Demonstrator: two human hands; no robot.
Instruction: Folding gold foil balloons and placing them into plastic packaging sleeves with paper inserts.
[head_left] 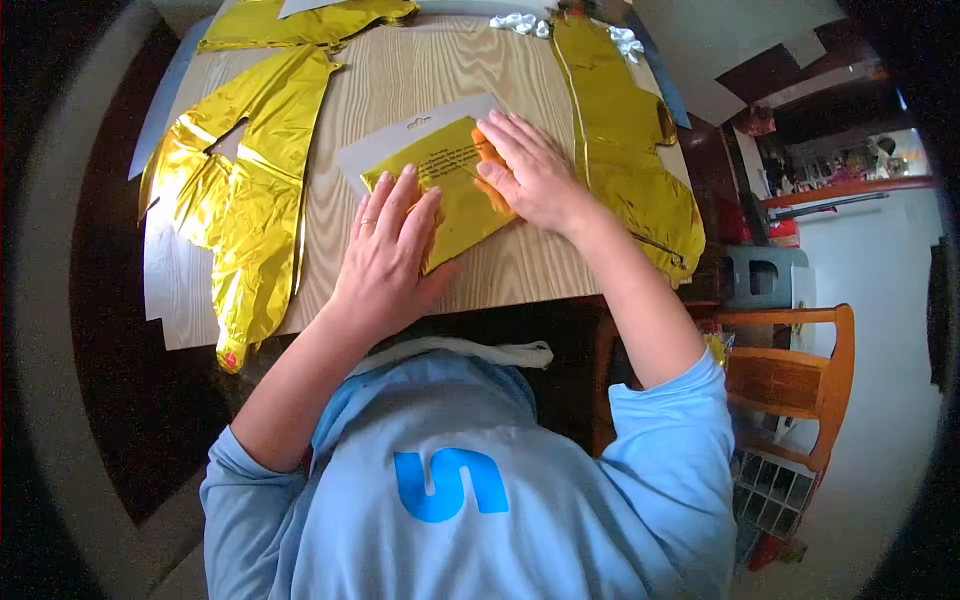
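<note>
A flat packet (458, 190) lies tilted on the wood-grain table, with folded gold foil inside and dark print on its front. Its pale header strip (378, 143) has a hang hole and points away from me. My left hand (385, 250) rests on the packet's left part, fingers stretched out and palm down. Over its right edge lies my right hand (532, 172), also flat with fingers extended. Orange patches beside the fingers look like skin reflected in the foil. What is under both palms is hidden.
A deflated gold foil balloon (265, 190) spreads along the table's left side. Another gold foil balloon (625, 150) lies on the right, and more gold foil (290, 25) at the far left. Small white crumpled pieces (520, 23) sit at the far edge. A wooden chair (790, 370) stands right.
</note>
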